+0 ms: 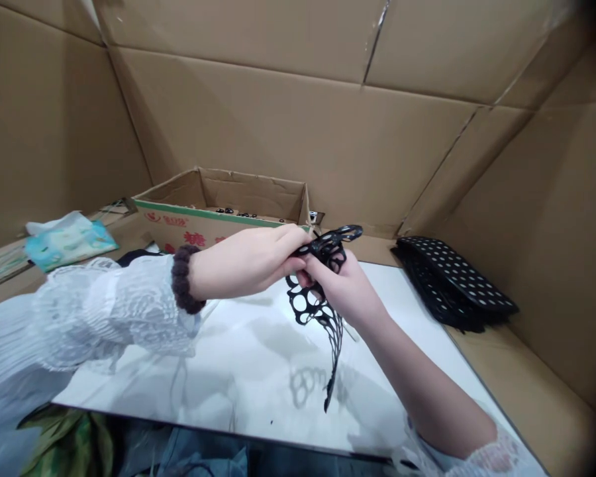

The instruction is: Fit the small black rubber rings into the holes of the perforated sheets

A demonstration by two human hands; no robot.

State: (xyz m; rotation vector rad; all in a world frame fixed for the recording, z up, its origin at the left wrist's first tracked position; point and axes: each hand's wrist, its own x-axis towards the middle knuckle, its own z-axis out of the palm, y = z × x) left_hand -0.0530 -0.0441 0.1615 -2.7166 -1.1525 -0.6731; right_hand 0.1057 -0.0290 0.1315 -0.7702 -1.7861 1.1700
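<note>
Between my two hands is a thin black sheet full of round holes [305,301], bunched at the top. My left hand [278,255] reaches in from the left with its fingers closed on the bunched part. Close against it, my right hand [335,281] grips the same sheet, thumb pressed toward the left fingers. A narrow, curling tail of the sheet hangs down over the white board [258,371]. Some of my fingertips are hidden behind the black material and each other.
A cardboard box [218,228] with small black pieces inside stands behind my hands. On the right lies a stack of black sheets with pale dots [451,278]. A blue-green soft packet [69,242] lies at left. Cardboard walls [278,112] surround the board.
</note>
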